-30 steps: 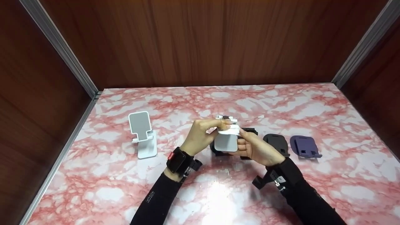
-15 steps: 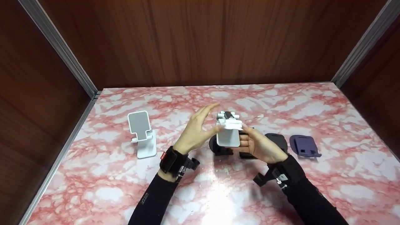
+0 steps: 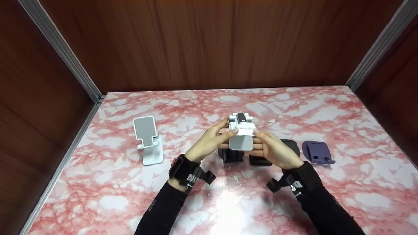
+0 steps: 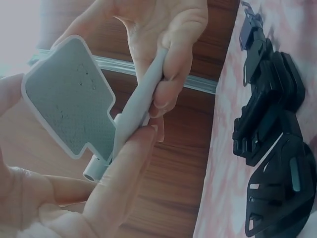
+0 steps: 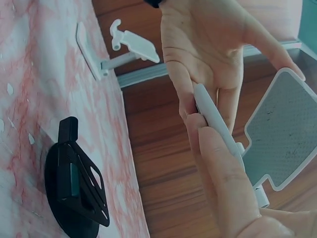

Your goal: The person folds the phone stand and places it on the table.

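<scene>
Both hands hold a white phone stand with a grey pad, raised above the table near its middle. My left hand grips its left side, thumb at the upper plate and fingers reaching underneath. On the other side, my right hand has its thumb on the near edge and its fingers curled under. The left wrist view shows the grey-padded plate spread at an angle from the white base, with fingertips of both hands along that base. A hinge knob shows between the two parts.
A second white phone stand stands unfolded at the left. Beneath and right of the hands lie a black folded stand, another black one, a dark grey one and a purple one. Wood-grain panels enclose the marbled table.
The left hand has let go of the stand's top, spread open to the left, then taken hold of its left side. The held stand has shifted slightly up and right, still in the right hand.
</scene>
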Motion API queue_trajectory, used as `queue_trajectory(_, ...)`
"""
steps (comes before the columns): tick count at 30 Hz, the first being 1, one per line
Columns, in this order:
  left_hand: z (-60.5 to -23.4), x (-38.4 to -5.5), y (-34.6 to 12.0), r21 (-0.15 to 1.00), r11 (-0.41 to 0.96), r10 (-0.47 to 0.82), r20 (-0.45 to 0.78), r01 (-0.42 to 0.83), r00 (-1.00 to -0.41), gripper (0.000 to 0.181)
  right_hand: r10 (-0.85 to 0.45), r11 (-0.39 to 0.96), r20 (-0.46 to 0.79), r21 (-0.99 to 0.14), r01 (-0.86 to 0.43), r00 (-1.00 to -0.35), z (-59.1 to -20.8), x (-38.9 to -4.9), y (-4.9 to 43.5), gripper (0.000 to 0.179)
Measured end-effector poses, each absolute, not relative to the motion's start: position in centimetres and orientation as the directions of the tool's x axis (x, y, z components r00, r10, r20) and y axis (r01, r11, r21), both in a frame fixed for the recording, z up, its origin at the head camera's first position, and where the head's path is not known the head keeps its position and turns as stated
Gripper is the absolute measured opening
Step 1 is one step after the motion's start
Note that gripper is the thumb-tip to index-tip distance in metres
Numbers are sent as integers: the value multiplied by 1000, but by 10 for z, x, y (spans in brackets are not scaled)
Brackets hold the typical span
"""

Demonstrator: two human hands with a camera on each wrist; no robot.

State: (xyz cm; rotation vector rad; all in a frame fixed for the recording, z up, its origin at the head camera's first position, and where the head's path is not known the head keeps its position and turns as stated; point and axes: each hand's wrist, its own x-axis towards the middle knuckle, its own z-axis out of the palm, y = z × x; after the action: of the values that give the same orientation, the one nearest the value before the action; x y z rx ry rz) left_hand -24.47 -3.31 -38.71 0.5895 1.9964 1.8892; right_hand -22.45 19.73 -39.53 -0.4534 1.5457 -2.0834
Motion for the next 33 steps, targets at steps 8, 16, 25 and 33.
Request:
queue_trajectory(8,-388,-248,-34,999,-44,516,40,20,-855,80,-549,-247,-39,-947,207,-835,-393,-225,196,56)
queue_trajectory(16,-389,-248,-33,997,-78,510,35,-6,-859,82,-544,-243,-50,-946,214,-838,-394,-225,197,65)
queue_trajectory(25,-388,-248,-33,997,-78,497,33,-6,-867,84,-546,-240,-12,-956,170,-838,-395,-226,196,61)
queue_trajectory(33,-389,-249,-33,999,-37,496,50,36,-867,89,-538,-242,-1,-958,155,-843,-396,-225,195,65)
